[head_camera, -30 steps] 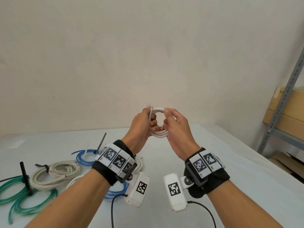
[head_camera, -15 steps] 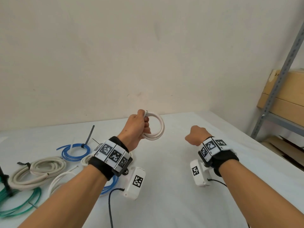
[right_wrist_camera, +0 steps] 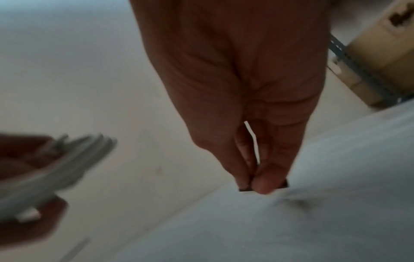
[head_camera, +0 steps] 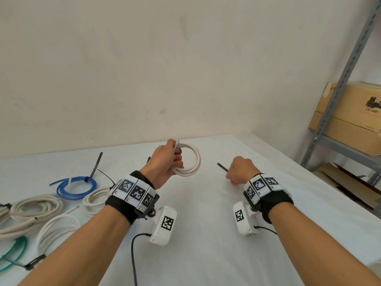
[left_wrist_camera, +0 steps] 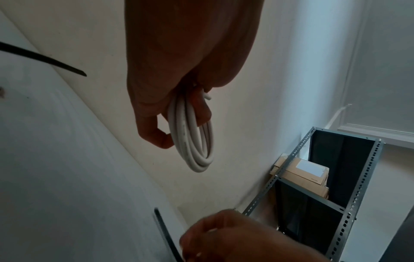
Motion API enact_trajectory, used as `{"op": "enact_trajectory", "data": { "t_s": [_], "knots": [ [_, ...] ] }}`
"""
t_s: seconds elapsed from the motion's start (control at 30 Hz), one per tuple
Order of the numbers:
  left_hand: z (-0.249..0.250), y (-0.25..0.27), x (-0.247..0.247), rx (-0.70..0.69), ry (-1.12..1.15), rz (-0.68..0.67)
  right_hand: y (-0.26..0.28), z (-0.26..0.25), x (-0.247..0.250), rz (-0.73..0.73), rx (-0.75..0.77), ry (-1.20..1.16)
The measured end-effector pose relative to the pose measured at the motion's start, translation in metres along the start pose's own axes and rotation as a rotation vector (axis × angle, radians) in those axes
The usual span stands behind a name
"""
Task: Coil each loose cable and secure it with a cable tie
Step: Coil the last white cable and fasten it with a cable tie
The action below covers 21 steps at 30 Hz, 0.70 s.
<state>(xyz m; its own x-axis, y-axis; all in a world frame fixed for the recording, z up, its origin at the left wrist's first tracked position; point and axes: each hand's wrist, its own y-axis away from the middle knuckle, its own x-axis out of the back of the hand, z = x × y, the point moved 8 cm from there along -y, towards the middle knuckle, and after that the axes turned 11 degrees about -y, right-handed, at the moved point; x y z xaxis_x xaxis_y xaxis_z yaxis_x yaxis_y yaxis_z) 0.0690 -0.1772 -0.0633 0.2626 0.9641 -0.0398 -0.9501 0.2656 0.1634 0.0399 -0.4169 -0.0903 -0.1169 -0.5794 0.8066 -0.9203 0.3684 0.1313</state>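
My left hand point(head_camera: 174, 159) grips a small white cable coil point(head_camera: 192, 162) upright above the white table point(head_camera: 206, 244); the left wrist view shows its loops point(left_wrist_camera: 192, 141) hanging from my curled fingers, one cut end sticking out. My right hand point(head_camera: 239, 171) is down on the table to the right of the coil. Its thumb and finger pinch a black cable tie point(head_camera: 222, 167), seen close and blurred in the right wrist view point(right_wrist_camera: 284, 185). A second black tie point(left_wrist_camera: 44, 60) lies on the table beyond the left hand.
On the table's left lie tied coils: blue point(head_camera: 76, 187), beige point(head_camera: 35, 209), white point(head_camera: 57, 230) and green point(head_camera: 14, 248). A grey metal shelf point(head_camera: 340, 83) with cardboard boxes point(head_camera: 354, 112) stands at the right. The wall runs along the table's far edge.
My right hand has let go of the white coil, moved right and down to the table, and taken hold of a black tie. The left hand keeps the coil, slightly lower.
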Motion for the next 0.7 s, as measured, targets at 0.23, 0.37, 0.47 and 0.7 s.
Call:
{"op": "enact_trajectory", "data": {
  "t_s": [0.23,0.37,0.47,0.7],
  "knots": [
    [0.015,-0.004,0.027,-0.060,-0.059,0.064,0.037,-0.093,0.027,0.072,0.410,-0.828],
    [0.028,0.000,0.050,-0.102,-0.128,0.149,0.067,-0.138,0.031,-0.040,0.520,-0.970],
    [0.038,0.005,0.069,-0.144,-0.153,0.210,0.083,-0.158,0.024,-0.179,0.512,-1.069],
    [0.049,0.021,0.098,-0.225,-0.211,0.323,0.102,-0.180,-0.007,-0.452,0.394,-1.148]
  ]
}}
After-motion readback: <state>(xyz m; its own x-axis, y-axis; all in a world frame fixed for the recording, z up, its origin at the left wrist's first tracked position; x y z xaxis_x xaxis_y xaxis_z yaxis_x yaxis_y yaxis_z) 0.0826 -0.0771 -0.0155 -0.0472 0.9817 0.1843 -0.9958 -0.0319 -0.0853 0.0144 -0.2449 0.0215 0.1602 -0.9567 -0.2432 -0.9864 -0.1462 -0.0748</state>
